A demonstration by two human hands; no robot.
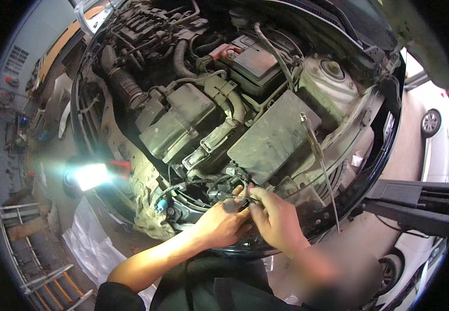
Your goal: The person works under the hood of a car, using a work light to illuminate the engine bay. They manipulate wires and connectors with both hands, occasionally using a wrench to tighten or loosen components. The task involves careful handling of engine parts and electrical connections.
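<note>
At the front edge of an open engine bay, my two hands meet over a black wiring harness (187, 185). My left hand (220, 224) is closed, its fingers around the wires and a dark connector (217, 195). My right hand (275, 212) pinches the same bundle with thumb and forefinger; its fingertips touch my left fingers, and the exact spot they grip is partly hidden. A grey plug (231, 171) stands up just beyond the fingers. A blue connector (161, 206) lies to the left, beside the headlight (185, 213).
A bright work lamp (92, 176) shines at the left. Beyond my hands sit a black box cover (273, 137), an air filter box (177, 122) and the battery (250, 59). A thin metal rod (328, 181) slants at the right. A ladder (32, 249) stands lower left.
</note>
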